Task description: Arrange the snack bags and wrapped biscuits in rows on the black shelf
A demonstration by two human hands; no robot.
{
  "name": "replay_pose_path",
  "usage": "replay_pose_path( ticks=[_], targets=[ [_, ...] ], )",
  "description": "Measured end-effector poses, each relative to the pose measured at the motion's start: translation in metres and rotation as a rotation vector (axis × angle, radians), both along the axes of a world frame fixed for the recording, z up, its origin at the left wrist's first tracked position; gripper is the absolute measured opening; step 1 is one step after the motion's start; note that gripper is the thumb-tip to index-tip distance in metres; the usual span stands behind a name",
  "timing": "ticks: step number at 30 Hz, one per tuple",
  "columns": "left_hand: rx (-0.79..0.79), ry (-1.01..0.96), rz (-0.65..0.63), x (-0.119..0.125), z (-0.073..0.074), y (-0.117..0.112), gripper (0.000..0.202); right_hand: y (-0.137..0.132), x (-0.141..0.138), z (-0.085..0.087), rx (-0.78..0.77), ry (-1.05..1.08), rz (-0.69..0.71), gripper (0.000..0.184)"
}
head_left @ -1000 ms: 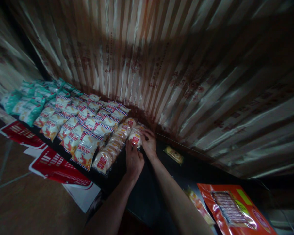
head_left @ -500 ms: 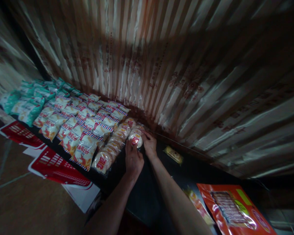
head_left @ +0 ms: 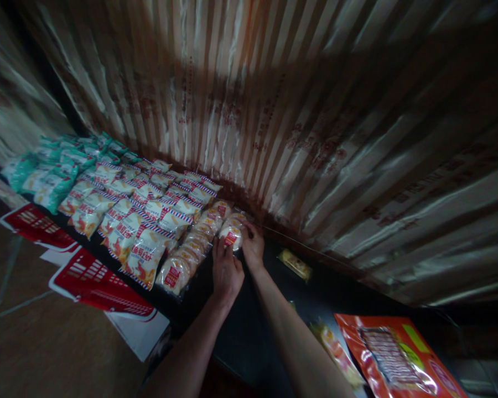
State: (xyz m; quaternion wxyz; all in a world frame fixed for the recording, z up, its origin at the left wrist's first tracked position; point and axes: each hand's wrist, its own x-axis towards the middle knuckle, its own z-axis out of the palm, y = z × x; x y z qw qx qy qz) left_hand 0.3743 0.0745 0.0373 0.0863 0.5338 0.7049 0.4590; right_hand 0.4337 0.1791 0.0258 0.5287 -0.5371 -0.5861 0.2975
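Note:
Both of my hands hold one round cake in a clear wrapper with a red label, set on the dark shelf. My left hand grips its near edge with curled fingers. My right hand pinches its right side. The cake stands at the front of a short row of like cakes, right beside a longer overlapping row of the same wrapped cakes.
Red, white and blue snack bags and teal bags fill the shelf to the left. A small yellow packet lies to the right, an orange sausage pack at the near right. Red signs hang below. Striped sheeting backs the shelf.
The two hands stay on the same wrapped cake and have nudged it slightly up and back toward the row. The view has shifted a little.

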Motion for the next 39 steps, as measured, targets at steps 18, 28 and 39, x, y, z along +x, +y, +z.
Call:
replay_pose_path(
  ticks=[18, 28, 39],
  targets=[
    [-0.015, -0.016, -0.057, -0.007, -0.006, 0.003, 0.05, -0.006, -0.019, -0.018, 0.053, -0.1, -0.094, 0.049],
    [-0.007, -0.018, -0.075, -0.016, -0.005, 0.004, 0.054, -0.005, -0.027, -0.018, 0.13, -0.169, -0.056, 0.044],
    [0.015, 0.023, -0.059, -0.019, -0.001, 0.0, 0.049, -0.011, -0.029, -0.014, 0.111, -0.14, -0.104, 0.048]
  ],
)
